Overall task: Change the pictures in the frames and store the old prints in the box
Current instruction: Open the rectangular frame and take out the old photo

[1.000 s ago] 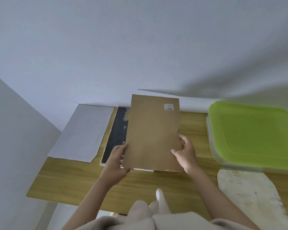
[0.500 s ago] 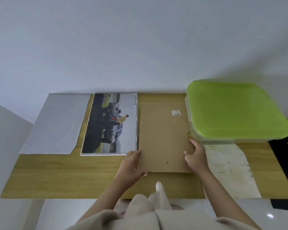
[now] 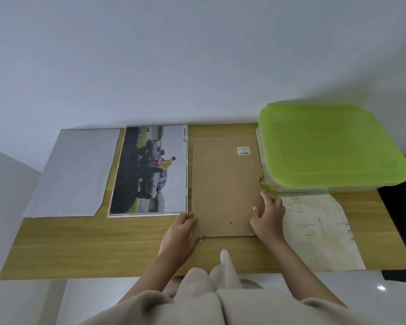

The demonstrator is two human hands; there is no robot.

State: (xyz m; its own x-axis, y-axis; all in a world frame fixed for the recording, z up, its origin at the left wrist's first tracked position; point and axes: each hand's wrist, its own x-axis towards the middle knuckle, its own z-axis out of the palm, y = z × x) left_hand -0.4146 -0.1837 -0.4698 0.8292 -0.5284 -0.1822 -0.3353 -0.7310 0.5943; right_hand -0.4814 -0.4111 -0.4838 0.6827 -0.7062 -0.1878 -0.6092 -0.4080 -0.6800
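A brown backing board (image 3: 223, 184) lies flat on the wooden table (image 3: 103, 245), with a small white label near its far right corner. My left hand (image 3: 179, 228) holds its near left corner, fingers curled at the edge. My right hand (image 3: 267, 212) rests on its right edge with fingers spread. To the left lies a white-framed picture (image 3: 150, 170) of a car and a person, face up. A clear box with a green lid (image 3: 331, 146) stands at the right, closed.
A grey sheet (image 3: 73, 172) lies at the table's far left. A pale printed paper (image 3: 319, 231) lies under the box's near side, reaching the table's front edge. A white wall runs behind the table. My knees show below the front edge.
The backing board, held upright over the picture a second ago, has come down flat on the table to the picture's right. The picture is now uncovered. Both hands stay at its near edges.
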